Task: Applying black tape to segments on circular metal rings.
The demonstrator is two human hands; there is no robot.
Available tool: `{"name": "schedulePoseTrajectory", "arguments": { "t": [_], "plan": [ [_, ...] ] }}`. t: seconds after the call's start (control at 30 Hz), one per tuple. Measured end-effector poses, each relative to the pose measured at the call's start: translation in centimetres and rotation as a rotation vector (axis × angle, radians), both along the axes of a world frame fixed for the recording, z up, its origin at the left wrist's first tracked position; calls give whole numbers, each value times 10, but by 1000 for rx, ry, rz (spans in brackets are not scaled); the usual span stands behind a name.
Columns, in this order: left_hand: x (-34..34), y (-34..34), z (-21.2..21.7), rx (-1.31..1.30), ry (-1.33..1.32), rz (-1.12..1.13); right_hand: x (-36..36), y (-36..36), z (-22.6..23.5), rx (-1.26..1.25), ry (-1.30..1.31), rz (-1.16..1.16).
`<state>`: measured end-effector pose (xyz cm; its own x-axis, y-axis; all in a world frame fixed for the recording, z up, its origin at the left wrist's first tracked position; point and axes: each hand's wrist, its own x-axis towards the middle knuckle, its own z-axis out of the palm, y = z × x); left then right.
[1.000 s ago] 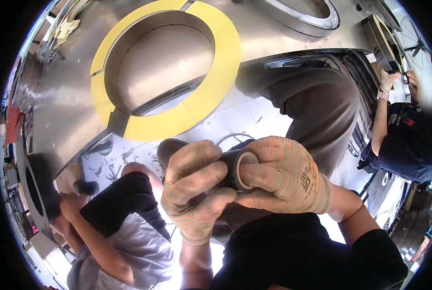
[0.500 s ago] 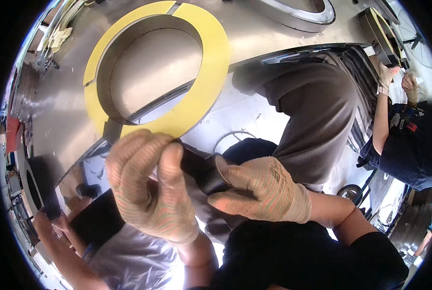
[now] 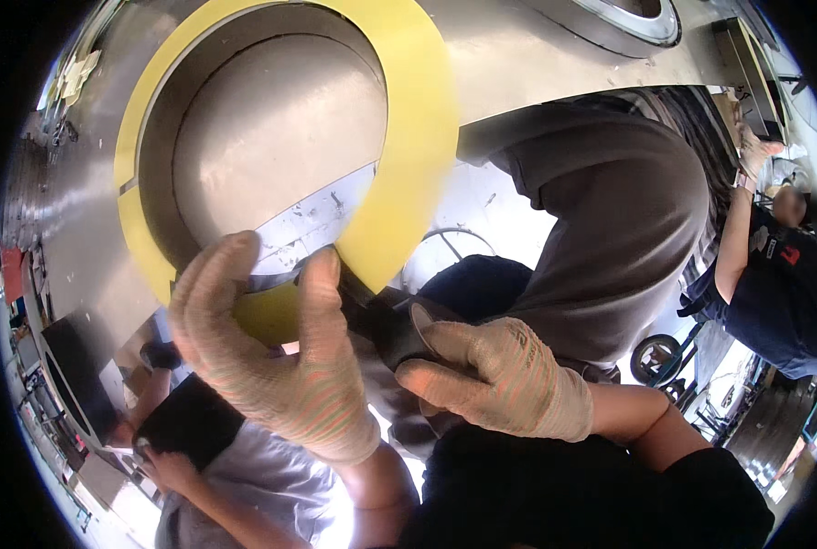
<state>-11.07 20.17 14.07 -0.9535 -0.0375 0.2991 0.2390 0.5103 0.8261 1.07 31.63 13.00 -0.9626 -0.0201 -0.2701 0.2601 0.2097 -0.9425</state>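
Observation:
A large ring with a yellow face and a dark inner wall stands at the metal table's near edge, partly overhanging it. My gloved left hand is raised at the ring's near side, thumb and fingers spread apart, with nothing gripped between them. My gloved right hand pinches a roll of dark tape between thumb and fingers. From the roll a dark strip runs up to the ring's near rim, close to my left thumb. Where the strip meets the ring is partly hidden by that hand.
A second ring lies on the metal table at the far right. One co-worker works at the right; another person's hands are at the lower left, beside a dark panel. A wheel stands on the floor at right.
My left hand has opened, its thumb and fingers moving apart. The ring appears larger and nearer in view. My right hand keeps the tape roll in almost the same place.

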Motion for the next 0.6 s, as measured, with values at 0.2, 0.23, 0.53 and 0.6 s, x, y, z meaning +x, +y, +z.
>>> {"name": "schedulePoseTrajectory", "arguments": {
  "t": [0.2,0.23,0.53,0.6],
  "plan": [
    [-14,-17,4,-192,-106,6,-12,7,-6,12,23,61],
    [-14,-21,5,-59,-110,-42,-16,9,-6,-35,-19,99],
    [-12,-10,9,-346,-56,-143,-37,24,-11,-229,-374,133],
    [-10,-6,4,-286,-71,-52,-38,26,-15,-207,-397,141]
  ]
}}
